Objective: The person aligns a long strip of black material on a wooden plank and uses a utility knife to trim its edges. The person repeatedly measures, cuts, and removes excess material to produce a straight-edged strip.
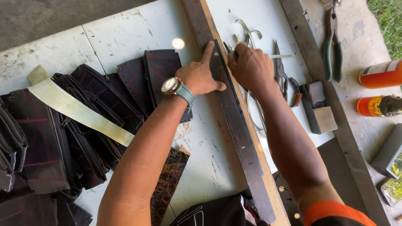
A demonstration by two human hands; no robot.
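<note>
A long dark leather strip point(242, 138) with punched holes along its edges lies on a wooden board point(197, 16) that runs from the top centre to the bottom. My left hand point(200, 75), with a wristwatch on the wrist, presses flat on the strip's far end, index finger stretched along it. My right hand point(250, 65) is closed around a small tool at the strip's right edge near the top; the tool is mostly hidden by the fingers.
Dark stitched leather pieces point(83, 121) and a pale woven strap point(79, 111) lie piled at left on the white table point(125, 33). Scissors point(281, 71), pliers point(332, 46), a small block point(320, 109) and two orange cans point(379, 90) sit at right.
</note>
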